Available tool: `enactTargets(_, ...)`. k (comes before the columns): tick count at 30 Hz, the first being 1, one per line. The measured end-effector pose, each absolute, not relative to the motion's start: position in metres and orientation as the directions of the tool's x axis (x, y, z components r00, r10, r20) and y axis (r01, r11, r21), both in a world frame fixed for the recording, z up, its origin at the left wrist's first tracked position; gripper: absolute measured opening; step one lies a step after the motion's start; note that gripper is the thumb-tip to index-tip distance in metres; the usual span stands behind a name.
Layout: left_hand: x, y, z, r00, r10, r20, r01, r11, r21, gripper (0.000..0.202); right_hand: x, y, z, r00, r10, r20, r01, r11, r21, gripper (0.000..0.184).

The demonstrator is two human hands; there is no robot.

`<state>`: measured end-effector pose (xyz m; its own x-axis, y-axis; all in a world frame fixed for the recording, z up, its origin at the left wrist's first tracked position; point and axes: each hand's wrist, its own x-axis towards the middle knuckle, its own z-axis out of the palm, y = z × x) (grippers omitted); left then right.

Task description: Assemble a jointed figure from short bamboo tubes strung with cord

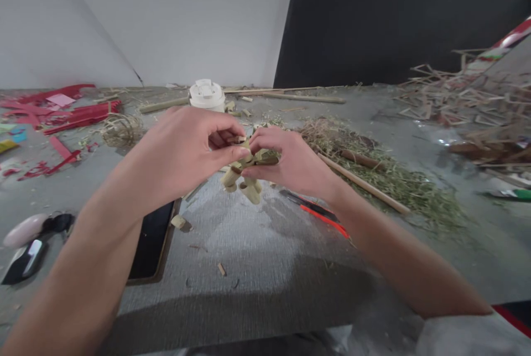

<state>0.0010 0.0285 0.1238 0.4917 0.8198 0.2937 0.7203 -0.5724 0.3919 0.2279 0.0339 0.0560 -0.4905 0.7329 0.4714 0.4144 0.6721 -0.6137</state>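
Observation:
Both hands meet above the middle of the grey table (257, 256). Between them is a small figure made of short pale bamboo pieces (245, 179), its stubby legs hanging down. My left hand (188, 146) pinches its upper part, thumb pressed on the front. My right hand (288, 160) grips the other side, fingers curled round a thin stick that is part of the figure. The figure is lifted a little off the table.
A white lidded cup (206, 94) stands behind the hands. A red-and-black cutter (319, 211) lies right of the figure, a dark phone (151, 242) under my left forearm. Bamboo sticks (365, 183) and shavings lie right, red paper scraps (66, 115) left, dark objects (29, 251) front left.

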Motion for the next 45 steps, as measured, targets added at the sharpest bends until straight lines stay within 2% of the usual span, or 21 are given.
enactTargets(4, 0.001, 0.025, 0.125, 0.464, 0.819, 0.337, 0.723, -0.57, 0.39, 0.016, 0.226, 0.03, 0.061, -0.478, 0.74, 0.473, 0.433, 0.667, -0.606, 0.022)
enactTargets(10, 0.004, 0.023, 0.124, 0.453, 0.829, 0.328, 0.73, -0.556, 0.398, 0.012, 0.223, 0.026, 0.064, -0.479, 0.737, 0.476, 0.467, 0.674, -0.572, 0.022)
enactTargets(17, 0.002, 0.022, 0.125, 0.443, 0.83, 0.339, 0.72, -0.554, 0.418, 0.019, 0.225, 0.025, 0.065, -0.48, 0.748, 0.457, 0.48, 0.661, -0.577, 0.021)
enactTargets(24, 0.005, 0.025, 0.121, 0.488, 0.816, 0.31, 0.728, -0.576, 0.371, 0.021, 0.22, 0.025, 0.06, -0.478, 0.77, 0.424, 0.518, 0.636, -0.572, 0.022)
enactTargets(31, 0.007, 0.034, 0.116, 0.503, 0.828, 0.249, 0.72, -0.561, 0.409, 0.019, 0.219, 0.025, 0.056, -0.44, 0.845, 0.304, 0.493, 0.51, -0.704, 0.018)
enactTargets(34, 0.005, 0.034, 0.118, 0.498, 0.826, 0.264, 0.719, -0.564, 0.406, 0.02, 0.219, 0.026, 0.055, -0.454, 0.833, 0.316, 0.484, 0.529, -0.697, 0.024)
enactTargets(38, -0.002, 0.029, 0.126, 0.426, 0.815, 0.393, 0.702, -0.572, 0.424, 0.027, 0.22, 0.03, 0.057, -0.415, 0.821, 0.391, 0.468, 0.562, -0.682, 0.038)
enactTargets(41, -0.007, 0.027, 0.132, 0.469, 0.813, 0.346, 0.742, -0.575, 0.346, 0.026, 0.227, 0.034, 0.06, -0.315, 0.835, 0.451, 0.461, 0.55, -0.696, 0.057)
enactTargets(43, -0.008, 0.028, 0.134, 0.459, 0.815, 0.354, 0.764, -0.565, 0.312, 0.025, 0.233, 0.037, 0.06, -0.266, 0.841, 0.472, 0.447, 0.541, -0.712, 0.056)
enactTargets(45, -0.009, 0.032, 0.133, 0.427, 0.813, 0.396, 0.749, -0.563, 0.349, 0.028, 0.238, 0.04, 0.06, -0.247, 0.832, 0.498, 0.419, 0.554, -0.719, 0.05)
